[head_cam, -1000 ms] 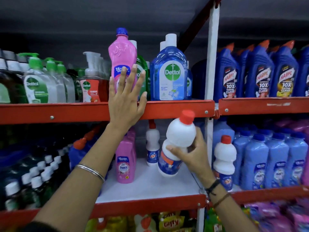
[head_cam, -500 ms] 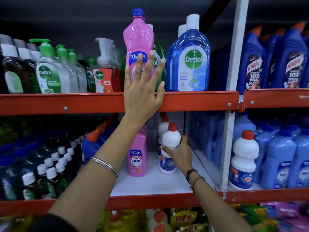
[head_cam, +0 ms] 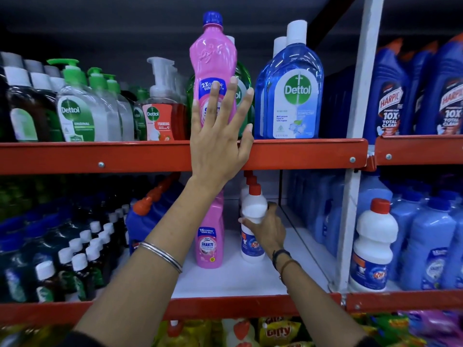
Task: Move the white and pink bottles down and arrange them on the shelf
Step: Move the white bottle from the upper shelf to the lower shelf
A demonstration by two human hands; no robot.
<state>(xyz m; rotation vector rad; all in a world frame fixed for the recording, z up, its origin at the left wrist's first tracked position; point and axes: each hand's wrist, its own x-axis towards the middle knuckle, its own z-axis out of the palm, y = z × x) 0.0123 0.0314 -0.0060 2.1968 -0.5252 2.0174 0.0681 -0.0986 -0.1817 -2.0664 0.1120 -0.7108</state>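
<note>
A tall pink bottle (head_cam: 213, 58) with a blue cap stands on the upper red shelf (head_cam: 300, 154). My left hand (head_cam: 220, 136) is spread open right in front of its lower half, fingers apart, not closed around it. On the white lower shelf (head_cam: 238, 279) stands another pink bottle (head_cam: 210, 244). Beside it, my right hand (head_cam: 266, 229) grips a white bottle (head_cam: 253, 211) with a red cap, which rests upright on the shelf in front of more white bottles.
Dettol pump bottles (head_cam: 77, 108) stand left of the upper pink bottle, and a blue Dettol bottle (head_cam: 290, 96) is close on its right. A white upright post (head_cam: 355, 146) separates the right bay, where another white bottle (head_cam: 370, 249) stands among blue bottles.
My right hand carried the white bottle from mid-air back onto the lower shelf, beside the pink one. My left hand stayed raised in front of the upper pink bottle.
</note>
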